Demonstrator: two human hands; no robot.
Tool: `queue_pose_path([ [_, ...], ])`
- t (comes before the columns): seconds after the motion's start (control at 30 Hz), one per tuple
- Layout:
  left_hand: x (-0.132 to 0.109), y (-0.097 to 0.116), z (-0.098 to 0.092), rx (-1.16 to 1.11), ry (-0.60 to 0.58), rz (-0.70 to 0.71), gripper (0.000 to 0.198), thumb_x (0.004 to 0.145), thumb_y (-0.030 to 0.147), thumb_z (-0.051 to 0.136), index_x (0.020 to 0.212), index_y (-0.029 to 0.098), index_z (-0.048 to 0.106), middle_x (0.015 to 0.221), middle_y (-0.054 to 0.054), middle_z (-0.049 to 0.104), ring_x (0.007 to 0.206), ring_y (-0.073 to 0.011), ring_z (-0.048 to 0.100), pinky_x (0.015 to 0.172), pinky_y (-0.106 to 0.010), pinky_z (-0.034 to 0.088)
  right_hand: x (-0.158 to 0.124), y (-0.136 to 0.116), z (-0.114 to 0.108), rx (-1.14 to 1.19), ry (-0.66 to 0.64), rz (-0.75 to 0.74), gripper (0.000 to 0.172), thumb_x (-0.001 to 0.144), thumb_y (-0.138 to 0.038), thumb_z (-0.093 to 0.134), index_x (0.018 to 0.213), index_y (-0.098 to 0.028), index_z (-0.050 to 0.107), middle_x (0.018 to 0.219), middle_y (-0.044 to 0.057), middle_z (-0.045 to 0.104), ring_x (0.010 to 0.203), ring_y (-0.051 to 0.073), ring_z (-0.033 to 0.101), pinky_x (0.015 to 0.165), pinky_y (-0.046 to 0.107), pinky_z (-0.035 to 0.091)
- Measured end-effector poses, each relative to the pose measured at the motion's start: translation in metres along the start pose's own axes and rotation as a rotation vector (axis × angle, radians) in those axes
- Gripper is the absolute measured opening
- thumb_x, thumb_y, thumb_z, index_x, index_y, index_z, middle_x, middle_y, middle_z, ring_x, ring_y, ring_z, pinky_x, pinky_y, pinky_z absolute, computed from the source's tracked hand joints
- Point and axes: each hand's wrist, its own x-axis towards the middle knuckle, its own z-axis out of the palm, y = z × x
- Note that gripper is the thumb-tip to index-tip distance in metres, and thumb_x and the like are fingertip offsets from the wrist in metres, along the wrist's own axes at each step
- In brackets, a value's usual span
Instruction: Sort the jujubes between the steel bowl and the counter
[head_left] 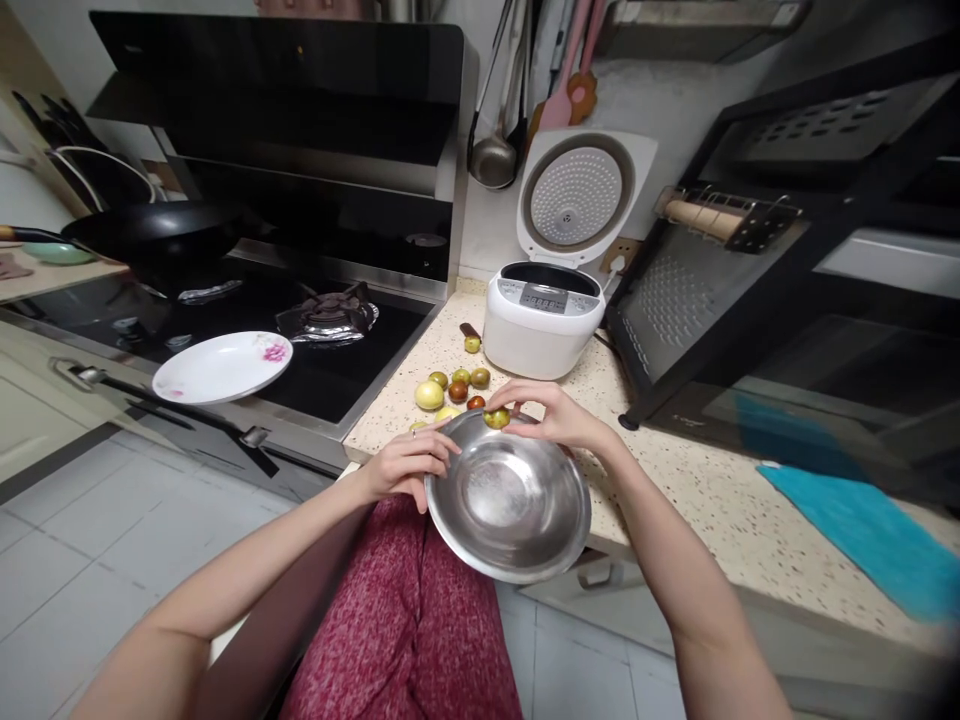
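Observation:
My left hand (pixel 412 462) grips the left rim of a stainless steel bowl (pixel 517 500), which is tilted toward me over the counter's front edge. The bowl has nothing inside. At its far rim, my right hand (pixel 551 412) pinches a green-brown cherry tomato (pixel 496 418) between thumb and fingers. Just behind the bowl, several small green and dark red tomatoes (pixel 458 391) lie loose on the counter. A larger pale yellow round fruit (pixel 430 395) sits at their left, and other yellow ones are partly hidden by the bowl and my left hand.
A white rice cooker (pixel 544 330) with its lid raised stands behind the fruit. On the left, a white oval plate (pixel 217 368) rests on the black stove (pixel 330 385) near a wok (pixel 161 235). A black rack (pixel 720 270) and a blue cloth (pixel 862 535) are at right.

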Motion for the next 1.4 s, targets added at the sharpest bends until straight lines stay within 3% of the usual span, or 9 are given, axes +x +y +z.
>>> queue_pose_path([
  [0.27,-0.001,-0.001,0.0,-0.009,0.006,-0.01,0.047,0.096,0.057,0.06,0.089,0.012,0.072,0.083,-0.009,0.073,0.099,-0.0239,0.078,0.116,-0.05,0.054,0.001,-0.009,0.017,-0.115,-0.279,0.05,0.023,0.093,-0.018,0.07,0.115,-0.022,0.075,0.115,0.007,0.075,0.104,0.021,0.07,0.095,0.036,0.054],
  [0.43,0.0,-0.001,0.0,-0.017,0.01,-0.014,0.047,0.094,0.059,0.062,0.089,0.013,0.072,0.084,-0.009,0.073,0.099,-0.0234,0.078,0.116,-0.048,0.054,0.0,-0.01,0.028,-0.18,-0.361,0.048,0.027,0.09,-0.013,0.068,0.114,-0.022,0.073,0.115,0.006,0.072,0.103,0.021,0.068,0.095,0.036,0.053],
  [0.53,0.0,-0.001,0.0,-0.01,0.013,0.0,0.046,0.095,0.057,0.063,0.089,0.012,0.072,0.084,-0.009,0.073,0.099,-0.0231,0.078,0.116,-0.047,0.054,0.0,-0.012,0.029,-0.211,-0.355,0.062,0.03,0.085,-0.01,0.067,0.113,-0.022,0.071,0.114,0.006,0.071,0.101,0.022,0.066,0.092,0.036,0.052],
  [0.7,0.0,0.0,-0.001,-0.005,0.001,-0.019,0.048,0.094,0.06,0.061,0.089,0.013,0.072,0.084,-0.008,0.073,0.099,-0.0233,0.078,0.117,-0.05,0.052,-0.001,-0.016,0.028,-0.224,-0.308,0.132,0.031,0.08,-0.011,0.067,0.109,-0.02,0.062,0.099,0.004,0.068,0.083,0.019,0.059,0.074,0.03,0.049],
  [0.97,-0.002,-0.002,0.001,0.001,0.015,0.0,0.047,0.095,0.058,0.061,0.089,0.012,0.072,0.084,-0.009,0.073,0.098,-0.0235,0.078,0.116,-0.048,0.054,-0.002,-0.012,0.031,-0.194,-0.354,0.064,0.032,0.08,-0.008,0.066,0.108,-0.022,0.068,0.113,0.006,0.068,0.104,0.023,0.064,0.095,0.038,0.053],
  [1.2,0.0,-0.002,0.0,0.005,0.009,-0.001,0.048,0.096,0.059,0.06,0.09,0.012,0.072,0.083,-0.009,0.073,0.098,-0.0241,0.079,0.113,-0.048,0.056,-0.001,-0.011,0.029,-0.194,-0.373,0.06,0.04,0.084,-0.013,0.072,0.123,-0.022,0.076,0.115,0.009,0.07,0.109,0.024,0.066,0.101,0.041,0.054],
  [1.3,0.0,-0.002,-0.001,0.002,0.005,0.009,0.048,0.095,0.059,0.063,0.091,0.012,0.073,0.084,-0.01,0.074,0.099,-0.0246,0.079,0.112,-0.048,0.057,0.0,-0.009,0.022,-0.122,-0.32,0.047,0.038,0.09,-0.026,0.076,0.128,-0.025,0.075,0.122,0.009,0.072,0.115,0.024,0.067,0.104,0.042,0.053],
  [1.4,0.0,-0.002,-0.002,0.005,-0.003,0.016,0.048,0.093,0.06,0.066,0.091,0.012,0.073,0.085,-0.01,0.075,0.1,-0.0254,0.079,0.113,-0.05,0.056,0.0,-0.006,0.011,-0.073,-0.163,0.03,0.032,0.097,-0.033,0.071,0.127,-0.025,0.076,0.123,0.009,0.074,0.114,0.024,0.069,0.103,0.042,0.054],
])
